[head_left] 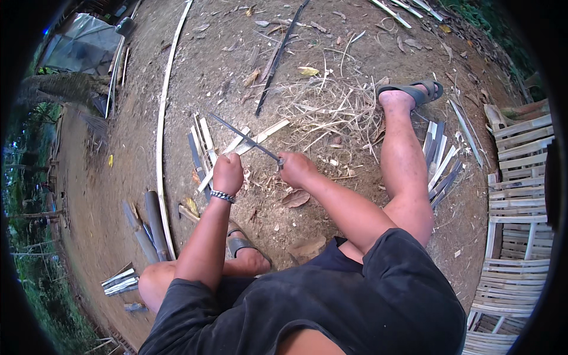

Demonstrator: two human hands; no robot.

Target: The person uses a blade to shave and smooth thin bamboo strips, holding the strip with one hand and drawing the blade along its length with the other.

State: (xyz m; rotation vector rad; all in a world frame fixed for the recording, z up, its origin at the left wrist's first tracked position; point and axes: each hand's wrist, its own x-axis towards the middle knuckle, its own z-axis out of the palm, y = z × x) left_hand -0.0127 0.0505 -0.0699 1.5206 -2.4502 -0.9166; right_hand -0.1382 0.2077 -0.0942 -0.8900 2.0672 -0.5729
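My right hand (296, 170) is closed round the handle of a long knife (244, 136). Its dark, narrow blade slants up and to the left, past the far side of my left hand (228, 174). That left hand, with a braided bracelet at its wrist, is closed in a fist. A pale split bamboo strip (269, 134) runs from the fist toward the upper right, passing under or beside the blade; the fingers hide its gripped end. Just left of the fist, several more bamboo strips (204, 142) lie on the ground.
Curly shavings (337, 112) are heaped ahead. A long pale pole (163, 118) lies to the left, and a dark strip (278, 62) lies beyond the knife. Split pieces (438, 148) rest beside my right leg. Bamboo tubes (155, 222) lie near my left knee; a slatted bamboo bench (520, 201) stands right.
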